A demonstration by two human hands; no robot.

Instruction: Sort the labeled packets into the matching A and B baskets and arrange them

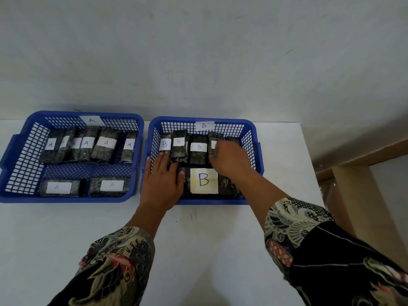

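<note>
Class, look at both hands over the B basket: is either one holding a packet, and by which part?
The right hand curls round the near end of a back-row packet. The left hand lies flat against the packets, gripping nothing.

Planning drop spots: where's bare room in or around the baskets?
Free: white table in front of both baskets, between the sleeves; table right of basket B; mesh strip in basket A between its back row and two front packets. Crowded: basket B, with both the left hand and right hand inside.
</note>
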